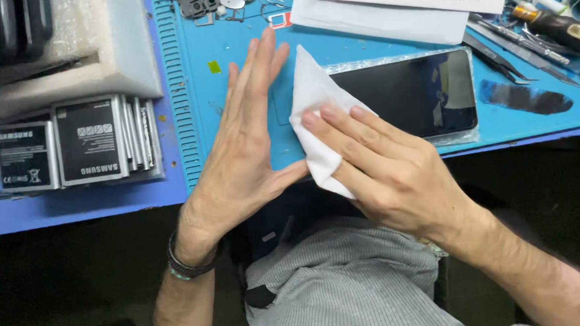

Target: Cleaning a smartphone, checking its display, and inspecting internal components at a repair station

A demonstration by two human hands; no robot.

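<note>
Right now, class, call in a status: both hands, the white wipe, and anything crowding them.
Left hand flat, open, empty, on blue mat. Right hand pressing white wipe at dark phone screen edge. Batteries left, tweezers far right, both apart.

Blue mat [243, 55]: phone [413, 90], tweezers [500, 61], batteries [79, 142]

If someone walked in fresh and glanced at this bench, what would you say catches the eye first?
First the right hand, pressing a white tissue onto the blue mat at the left end of a dark phone screen. Beside it the left hand is held flat and open. At far left, a row of grey phone batteries stands on edge.
</note>
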